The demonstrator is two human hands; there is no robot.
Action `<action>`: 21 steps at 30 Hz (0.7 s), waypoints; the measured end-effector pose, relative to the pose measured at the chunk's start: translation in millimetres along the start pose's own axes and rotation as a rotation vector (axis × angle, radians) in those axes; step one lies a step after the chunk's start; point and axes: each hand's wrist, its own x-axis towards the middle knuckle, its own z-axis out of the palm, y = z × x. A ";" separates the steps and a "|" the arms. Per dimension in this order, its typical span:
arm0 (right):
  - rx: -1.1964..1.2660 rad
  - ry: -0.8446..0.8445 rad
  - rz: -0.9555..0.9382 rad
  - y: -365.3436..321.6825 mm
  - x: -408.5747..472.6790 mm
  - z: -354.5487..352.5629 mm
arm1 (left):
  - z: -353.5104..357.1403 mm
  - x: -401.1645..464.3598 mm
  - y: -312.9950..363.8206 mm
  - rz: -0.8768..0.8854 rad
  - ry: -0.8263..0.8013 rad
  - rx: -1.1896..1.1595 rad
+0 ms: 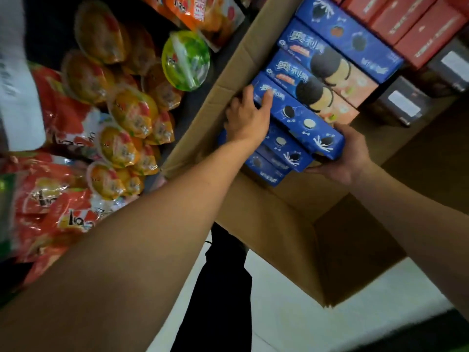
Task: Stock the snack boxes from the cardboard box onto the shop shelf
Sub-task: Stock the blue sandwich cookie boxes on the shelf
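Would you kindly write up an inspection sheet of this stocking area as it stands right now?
Surface: pale floor below; no shelf board clearly seen.
Job's things: open cardboard box; blue snack boxes in a row inside; one blue box held between both hands above a few more.
Clutter: jelly cups and red bags piled left; red boxes and dark boxes upper right.
Hands: left hand grips the held box's far end; right hand grips its near end.
Cables: nothing seen.
Surroundings: the person's dark trousers below the box.
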 end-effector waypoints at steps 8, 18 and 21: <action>0.117 -0.016 0.022 1.2 0.6 -8.0 | -8.8 19.3 7.8 -0.130 -0.098 -0.200; 0.105 0.009 -0.069 -9.2 12.1 -27.5 | -13.8 33.3 38.7 -0.297 -0.436 -0.455; 0.154 -0.064 -0.080 -11.3 14.8 -28.1 | -20.1 44.4 43.5 -0.305 -0.530 -0.389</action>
